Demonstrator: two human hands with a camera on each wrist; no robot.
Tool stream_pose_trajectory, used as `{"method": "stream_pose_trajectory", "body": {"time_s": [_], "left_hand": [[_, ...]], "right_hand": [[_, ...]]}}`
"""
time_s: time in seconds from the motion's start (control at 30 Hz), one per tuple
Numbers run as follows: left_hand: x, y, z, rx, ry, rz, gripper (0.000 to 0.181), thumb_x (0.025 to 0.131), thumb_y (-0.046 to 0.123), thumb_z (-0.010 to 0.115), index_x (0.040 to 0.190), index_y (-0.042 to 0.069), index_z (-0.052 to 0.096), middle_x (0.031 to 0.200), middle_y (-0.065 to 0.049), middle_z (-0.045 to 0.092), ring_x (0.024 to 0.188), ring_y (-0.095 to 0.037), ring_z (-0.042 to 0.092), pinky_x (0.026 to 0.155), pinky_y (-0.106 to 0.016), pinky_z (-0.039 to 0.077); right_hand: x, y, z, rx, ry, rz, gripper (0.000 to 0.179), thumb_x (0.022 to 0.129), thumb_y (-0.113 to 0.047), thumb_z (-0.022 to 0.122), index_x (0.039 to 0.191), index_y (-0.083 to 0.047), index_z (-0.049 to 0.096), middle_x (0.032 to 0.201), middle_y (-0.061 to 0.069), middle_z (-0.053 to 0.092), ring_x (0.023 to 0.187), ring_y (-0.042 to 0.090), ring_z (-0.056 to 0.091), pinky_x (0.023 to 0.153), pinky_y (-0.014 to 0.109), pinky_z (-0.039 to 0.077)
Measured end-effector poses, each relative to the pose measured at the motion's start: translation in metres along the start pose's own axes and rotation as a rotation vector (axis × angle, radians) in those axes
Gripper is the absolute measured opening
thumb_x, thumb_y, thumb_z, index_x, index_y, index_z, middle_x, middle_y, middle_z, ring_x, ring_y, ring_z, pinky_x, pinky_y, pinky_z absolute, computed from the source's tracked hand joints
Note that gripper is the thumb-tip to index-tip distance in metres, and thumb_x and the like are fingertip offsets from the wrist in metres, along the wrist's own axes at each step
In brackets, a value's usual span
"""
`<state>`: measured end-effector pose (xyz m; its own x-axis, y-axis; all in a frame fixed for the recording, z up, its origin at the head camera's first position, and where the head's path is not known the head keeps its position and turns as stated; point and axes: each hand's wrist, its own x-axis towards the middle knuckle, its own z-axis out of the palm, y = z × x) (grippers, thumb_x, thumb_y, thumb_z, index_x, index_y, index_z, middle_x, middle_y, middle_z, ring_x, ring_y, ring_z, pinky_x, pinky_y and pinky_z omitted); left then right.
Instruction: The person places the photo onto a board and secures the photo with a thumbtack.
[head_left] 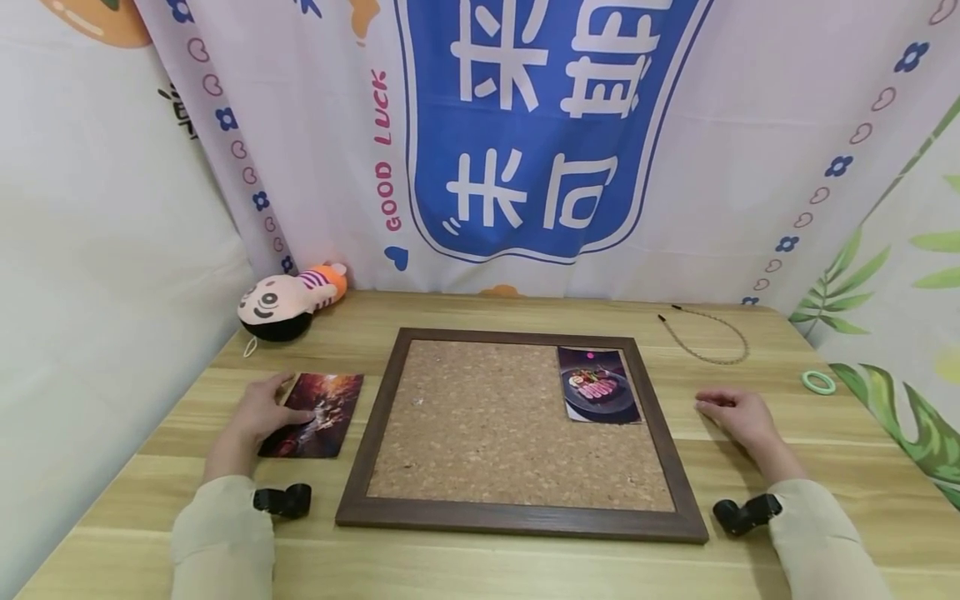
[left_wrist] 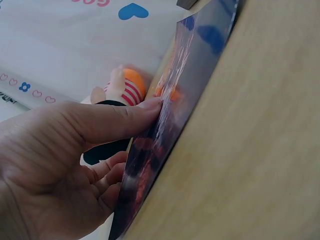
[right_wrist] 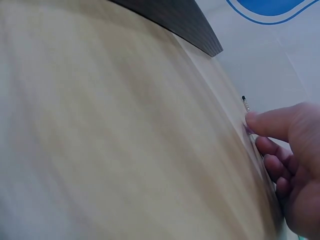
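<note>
The left hand (head_left: 258,412) is pinching the left edge of a glossy, rectangular picture card in dark red, orange and purple (head_left: 330,421), its thumb lying on the printed face while the other fingers are curling at the edge. That card is lying on the pale wood-grain table (head_left: 487,575), just left of a rectangular cork board in a dark brown wooden frame (head_left: 510,442).

The right hand (head_left: 741,417) is resting on its side to the right of the board, thumb and forefinger closing on a small purplish piece (right_wrist: 248,129) (too small and blurred to identify).

On the board, near its upper right corner, a dark photo card of sliced meat on a black plate (head_left: 600,396) is lying with a round pink dot (head_left: 590,355) showing at its top edge. A plush doll with a pale face, black hair and an orange-and-striped body (head_left: 288,302) is lying at the table's far left corner. Beyond the right hand, a thin cord with black tips (head_left: 747,346) is curving across the wood, and a mint-green ring (head_left: 819,392) is sitting near the right edge.
</note>
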<state>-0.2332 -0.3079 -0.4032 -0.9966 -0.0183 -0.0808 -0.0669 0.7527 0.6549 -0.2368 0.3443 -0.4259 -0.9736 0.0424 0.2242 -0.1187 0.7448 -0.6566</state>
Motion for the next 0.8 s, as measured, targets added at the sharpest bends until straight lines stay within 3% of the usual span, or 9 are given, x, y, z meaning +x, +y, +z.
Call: {"method": "stream_pose_trajectory", "body": {"time_s": [0.17, 0.33, 0.6, 0.8], "left_hand": [[-0.0004, -0.0027, 0.0001, 0.034, 0.018, 0.027, 0.078, 0.071, 0.021, 0.070, 0.127, -0.012, 0.027, 0.110, -0.039, 0.040, 0.100, -0.046, 0.040, 0.083, -0.052, 0.032], [0.0010, -0.0054, -0.0008, 0.051, 0.041, 0.008, 0.079, 0.071, 0.028, 0.069, 0.129, -0.008, 0.028, 0.110, -0.036, 0.042, 0.098, -0.044, 0.041, 0.083, -0.053, 0.030], [-0.0005, -0.0074, -0.0009, -0.021, 0.105, -0.019, 0.056, 0.074, 0.027, 0.067, 0.117, -0.004, 0.047, 0.117, -0.030, 0.040, 0.104, -0.042, 0.037, 0.086, -0.052, 0.027], [-0.0005, -0.0103, -0.0023, -0.128, 0.140, -0.034, 0.054, 0.078, 0.026, 0.063, 0.119, -0.005, 0.047, 0.124, -0.030, 0.035, 0.111, -0.042, 0.032, 0.089, -0.050, 0.025]], "right_hand": [[-0.0005, -0.0014, 0.0022, -0.024, 0.018, -0.001, 0.019, 0.079, -0.012, 0.062, 0.089, 0.004, 0.065, 0.085, 0.015, 0.063, 0.069, 0.000, 0.048, 0.059, 0.018, 0.037], [-0.0006, -0.0008, 0.0035, -0.029, 0.029, -0.004, 0.018, 0.079, -0.013, 0.061, 0.087, 0.003, 0.065, 0.084, 0.015, 0.063, 0.069, -0.002, 0.047, 0.060, 0.018, 0.038], [-0.0025, 0.0009, 0.0032, 0.026, 0.051, 0.042, 0.026, 0.082, -0.018, 0.060, 0.091, 0.005, 0.065, 0.089, 0.016, 0.062, 0.075, -0.010, 0.044, 0.068, 0.017, 0.036], [-0.0030, -0.0022, -0.0030, 0.199, 0.064, 0.105, 0.037, 0.083, -0.020, 0.057, 0.102, 0.012, 0.057, 0.078, -0.006, 0.063, 0.069, -0.007, 0.049, 0.060, 0.015, 0.041]]}}
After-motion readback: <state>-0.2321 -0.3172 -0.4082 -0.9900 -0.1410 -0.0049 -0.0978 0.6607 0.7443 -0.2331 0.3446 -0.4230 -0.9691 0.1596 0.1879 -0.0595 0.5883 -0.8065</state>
